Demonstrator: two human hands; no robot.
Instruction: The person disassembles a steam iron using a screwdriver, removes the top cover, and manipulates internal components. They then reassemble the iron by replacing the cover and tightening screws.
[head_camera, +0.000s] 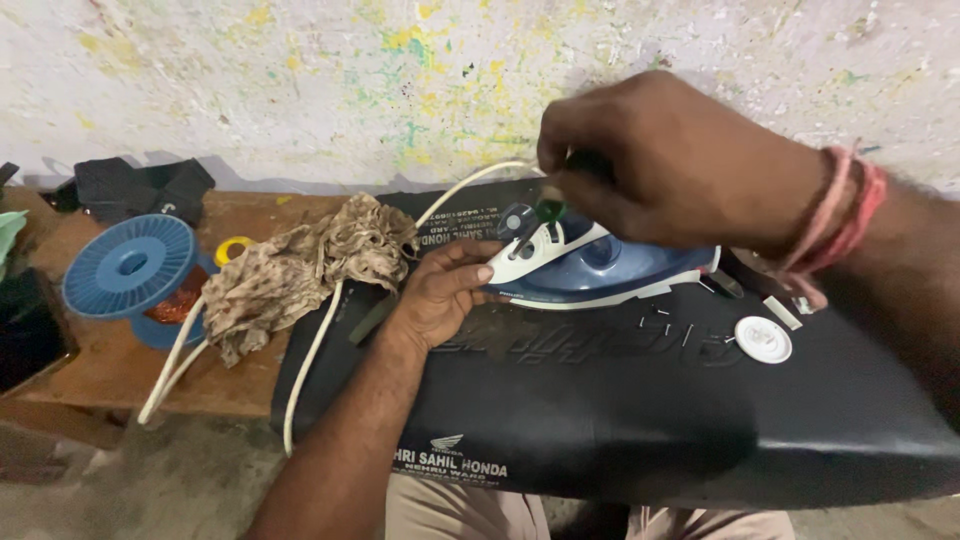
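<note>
Blue and white plastic: one steam iron (590, 262), lying on a black padded seat (620, 400) that rests across the person's lap, its rear end turned toward the left hand (440, 295). Left hand: grip closed on the iron's rear end, thumb on top, fingers curled beneath. Right hand (660, 165): above the iron, grip clenched around a green-handled screwdriver (552, 210), its shaft pointing down into the iron's rear housing. Red thread bands (835, 225) on the right wrist.

Cord (310, 350), white, running from the iron's rear, over the seat edge and down beside the wooden bench (110, 365).

On the seat, right of the iron: one round white cap (763, 339), several small screws (660, 325), a small white strip (782, 312).

On the bench, left: crumpled brownish rag (290, 270) overlapping the seat edge; blue plastic spool (130, 268) with copper wire; yellow tape roll (232, 249) behind the rag; dark cloth (145, 187) against the paint-flecked wall (300, 80).
</note>
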